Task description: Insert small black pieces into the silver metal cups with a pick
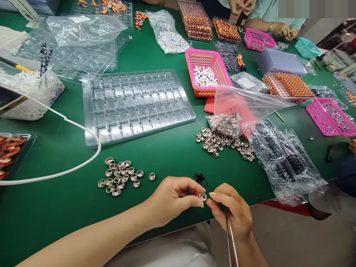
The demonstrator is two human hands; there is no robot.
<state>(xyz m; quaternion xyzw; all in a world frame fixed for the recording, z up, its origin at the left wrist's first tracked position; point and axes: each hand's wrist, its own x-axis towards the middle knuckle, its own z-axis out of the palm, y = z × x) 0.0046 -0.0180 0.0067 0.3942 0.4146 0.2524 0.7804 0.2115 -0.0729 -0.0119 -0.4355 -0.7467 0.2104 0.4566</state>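
My left hand (178,196) pinches a small silver cup-shaped metal part (203,197) between thumb and fingertips; a dark spot shows in its middle. Close by on the right, my right hand (233,207) is closed around metal tweezers (231,237), whose long arms hang down below the palm. Its thumb and forefinger tips are almost together beside the part; whether something tiny sits between them I cannot tell. Just beyond both hands lies a little heap of tiny black pieces (199,178). Similar silver parts form a group (119,174) at the left and a looser pile (215,141) at the right.
A clear compartment tray (139,104) lies behind the hands. Pink baskets (191,68) hold white pieces. Plastic bags (289,163) of black parts lie at right. A white cable (69,172) curves across the left. Co-workers' hands (283,30) show at the far side.
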